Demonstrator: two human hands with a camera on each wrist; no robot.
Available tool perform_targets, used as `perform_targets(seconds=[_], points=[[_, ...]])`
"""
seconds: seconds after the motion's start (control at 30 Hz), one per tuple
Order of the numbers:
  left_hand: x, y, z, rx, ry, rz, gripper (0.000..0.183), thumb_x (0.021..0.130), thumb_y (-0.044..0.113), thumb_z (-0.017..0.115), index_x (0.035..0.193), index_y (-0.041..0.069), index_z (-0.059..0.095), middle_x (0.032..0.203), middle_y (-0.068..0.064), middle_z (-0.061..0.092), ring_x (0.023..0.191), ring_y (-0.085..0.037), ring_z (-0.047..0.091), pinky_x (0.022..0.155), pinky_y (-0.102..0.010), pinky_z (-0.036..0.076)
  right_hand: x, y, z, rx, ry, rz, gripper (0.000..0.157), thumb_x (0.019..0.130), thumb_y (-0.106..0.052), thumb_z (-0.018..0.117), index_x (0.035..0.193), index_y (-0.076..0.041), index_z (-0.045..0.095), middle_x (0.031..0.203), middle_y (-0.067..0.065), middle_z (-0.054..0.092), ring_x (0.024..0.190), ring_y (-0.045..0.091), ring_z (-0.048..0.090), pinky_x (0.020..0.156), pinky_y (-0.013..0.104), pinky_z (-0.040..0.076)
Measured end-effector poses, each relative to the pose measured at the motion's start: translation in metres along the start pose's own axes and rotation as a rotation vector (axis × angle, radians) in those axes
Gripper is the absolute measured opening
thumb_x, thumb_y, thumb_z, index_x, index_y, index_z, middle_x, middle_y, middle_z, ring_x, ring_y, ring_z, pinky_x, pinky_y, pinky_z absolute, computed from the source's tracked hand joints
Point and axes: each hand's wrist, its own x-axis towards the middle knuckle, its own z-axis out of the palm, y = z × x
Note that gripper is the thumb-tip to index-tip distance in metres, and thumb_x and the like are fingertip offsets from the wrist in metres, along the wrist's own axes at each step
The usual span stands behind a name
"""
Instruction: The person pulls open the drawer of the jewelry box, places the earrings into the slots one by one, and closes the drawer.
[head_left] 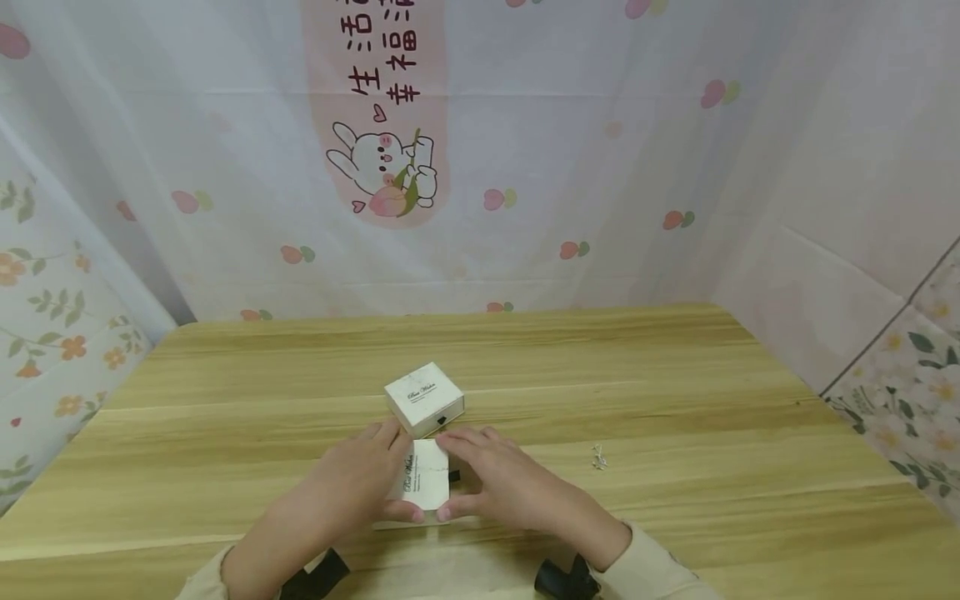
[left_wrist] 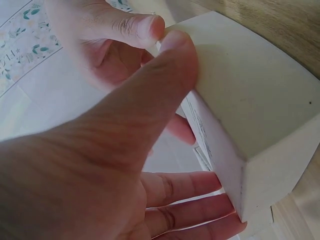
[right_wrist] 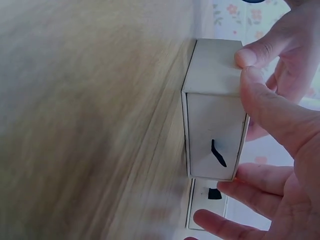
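Note:
A white drawer-style gift box (head_left: 430,477) with dark script on its top sits in front of me, between both hands. My left hand (head_left: 363,479) grips its left part, the thumb (left_wrist: 175,55) at the near top edge and the fingers at the far side. My right hand (head_left: 495,479) holds the right part the same way, its thumb beside the left one. A black ribbon tab (right_wrist: 218,154) sticks out of the box's right end. Just beyond, right behind my fingertips, stands a second matching white box (head_left: 423,395), turned at an angle, with its own black tab.
A little heap of small silvery pieces (head_left: 599,457) lies on the wooden table (head_left: 675,383) to the right. Printed curtains (head_left: 570,150) hang behind the table's far edge and along both sides. Black wrist devices (head_left: 567,578) show below the sleeves.

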Motion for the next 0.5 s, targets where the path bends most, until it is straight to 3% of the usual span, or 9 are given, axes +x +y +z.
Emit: perform_targets(seconds=[0.33, 0.5], points=[[0.0001, -0.0025, 0.0015, 0.001, 0.007, 0.019, 0.075, 0.065, 0.058, 0.071, 0.111, 0.002, 0.054, 0.097, -0.003, 0.049, 0.084, -0.016, 0.045, 0.067, -0.033, 0.048, -0.0018, 0.0046, -0.0051, 0.042, 0.014, 0.037, 0.082, 0.073, -0.053, 0.068, 0.139, -0.012, 0.042, 0.141, 0.005, 0.044, 0.130, 0.023, 0.040, 0.107, 0.044, 0.035], [-0.0008, -0.0031, -0.0010, -0.025, 0.002, 0.013, 0.074, 0.067, 0.056, 0.072, 0.111, 0.000, 0.053, 0.099, -0.005, 0.050, 0.087, -0.017, 0.047, 0.070, -0.034, 0.049, -0.0022, 0.0065, -0.0093, 0.069, 0.030, 0.063, 0.070, 0.076, -0.050, 0.068, 0.133, -0.013, 0.051, 0.133, 0.004, 0.051, 0.125, 0.022, 0.045, 0.102, 0.044, 0.039]])
